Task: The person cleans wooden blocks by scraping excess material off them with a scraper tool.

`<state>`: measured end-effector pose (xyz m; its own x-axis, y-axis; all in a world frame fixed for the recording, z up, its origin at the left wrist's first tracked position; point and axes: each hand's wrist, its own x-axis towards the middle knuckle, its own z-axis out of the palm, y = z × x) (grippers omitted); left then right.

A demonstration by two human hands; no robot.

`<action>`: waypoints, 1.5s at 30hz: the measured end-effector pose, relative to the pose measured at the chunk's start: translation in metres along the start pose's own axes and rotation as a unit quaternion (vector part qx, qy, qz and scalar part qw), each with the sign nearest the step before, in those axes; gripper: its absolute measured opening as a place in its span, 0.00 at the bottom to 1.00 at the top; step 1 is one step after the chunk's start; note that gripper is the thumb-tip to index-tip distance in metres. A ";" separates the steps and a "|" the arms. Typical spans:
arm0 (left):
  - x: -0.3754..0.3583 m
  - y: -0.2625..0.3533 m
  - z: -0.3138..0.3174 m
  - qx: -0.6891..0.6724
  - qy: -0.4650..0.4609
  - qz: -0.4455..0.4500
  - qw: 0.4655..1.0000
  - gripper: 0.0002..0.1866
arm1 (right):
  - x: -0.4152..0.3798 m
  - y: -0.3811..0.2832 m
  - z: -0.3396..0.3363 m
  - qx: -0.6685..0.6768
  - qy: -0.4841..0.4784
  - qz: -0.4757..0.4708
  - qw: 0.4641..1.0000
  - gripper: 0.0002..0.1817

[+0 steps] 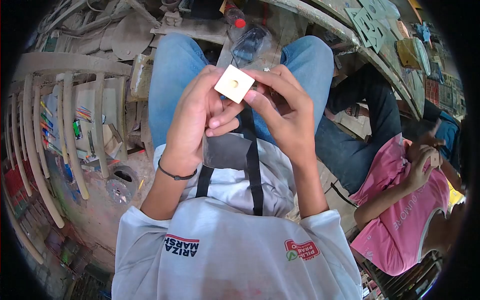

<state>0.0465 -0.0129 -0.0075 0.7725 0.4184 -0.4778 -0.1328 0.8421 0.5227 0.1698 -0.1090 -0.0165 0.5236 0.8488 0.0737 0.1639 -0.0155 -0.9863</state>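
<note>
Grip: both hands, left hand point(192, 120) and right hand point(285, 112), pinch a square wooden block point(234, 83) with centre hole; inspection step, next requiring steady rotation.

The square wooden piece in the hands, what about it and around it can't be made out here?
Head view only:
- Wooden square: its back face and lower edges are hidden by the fingers of the left hand and right hand.
- Its centre hole: too small to tell whether it goes through.
- Neighbour in the pink shirt: the object in that person's hand is too small and distorted near the lens edge.
- Plastic bottle: blurred, contents unclear.
</note>
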 end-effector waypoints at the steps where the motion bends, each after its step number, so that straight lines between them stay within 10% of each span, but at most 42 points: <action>1: 0.000 -0.001 -0.001 -0.006 0.011 0.006 1.000 0.20 | 0.000 0.000 0.000 -0.001 0.000 0.000 1.000 0.16; 25: -0.004 -0.004 -0.011 -0.067 -0.184 0.002 0.981 0.20 | -0.004 -0.008 0.003 0.033 0.044 0.039 0.998 0.14; 45: -0.025 -0.002 -0.009 0.128 -0.018 0.158 0.979 0.21 | -0.012 -0.019 0.001 0.174 0.002 0.033 0.984 0.04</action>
<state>0.0219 -0.0225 -0.0027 0.7394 0.6289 -0.2405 -0.2130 0.5574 0.8025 0.1597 -0.1180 0.0009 0.5266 0.8501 0.0069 -0.1662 0.1109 -0.9798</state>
